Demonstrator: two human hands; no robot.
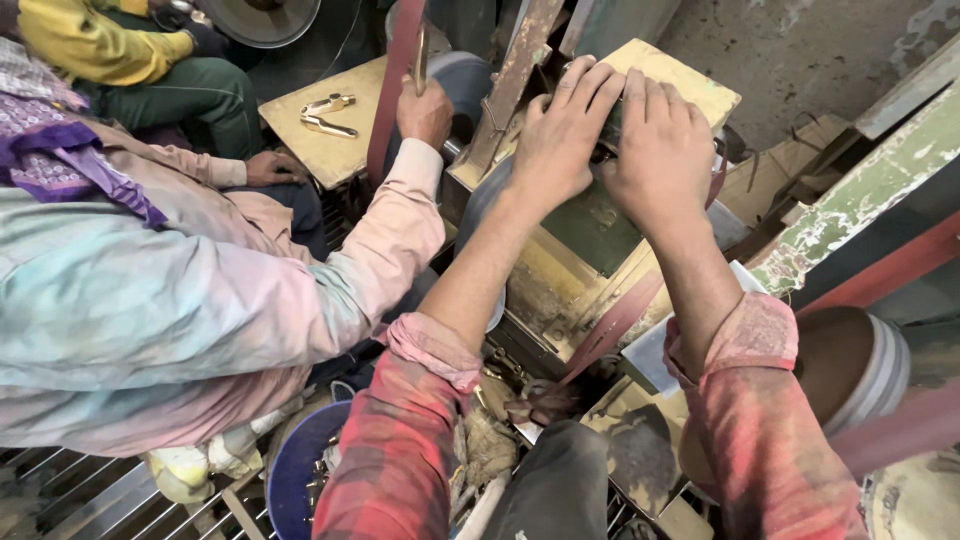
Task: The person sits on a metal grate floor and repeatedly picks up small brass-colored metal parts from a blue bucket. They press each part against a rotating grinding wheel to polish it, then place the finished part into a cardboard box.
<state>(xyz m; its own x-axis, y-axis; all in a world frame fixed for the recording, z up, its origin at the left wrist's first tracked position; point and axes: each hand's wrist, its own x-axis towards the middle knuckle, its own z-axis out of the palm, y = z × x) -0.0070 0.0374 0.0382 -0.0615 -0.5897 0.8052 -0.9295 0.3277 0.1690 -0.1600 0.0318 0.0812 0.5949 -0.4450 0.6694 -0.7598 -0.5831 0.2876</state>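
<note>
On the yellow-dusted machine block (pixel 590 225), left hand (pixel 562 135) and right hand (pixel 662 150) together clasping a small dark piece (pixel 610 130).

The person's two sleeves (pixel 400 450) are a red and dark grey plaid, with faded pink cuffs rolled back. The neighbour's shirt (pixel 150 320) is a washed-out blend of pale blue, pink and cream, under a purple patterned cloth (pixel 60 150). Farther back, a yellow sleeve (pixel 90 45) meets dark green trousers (pixel 190 100). The small worktop (pixel 320 150) is dull mustard yellow, carrying brass-coloured pieces (pixel 327 113). A blue tub (pixel 295 470) sits low, and the machine housing (pixel 590 230) is dark green with yellowish dust.
</note>
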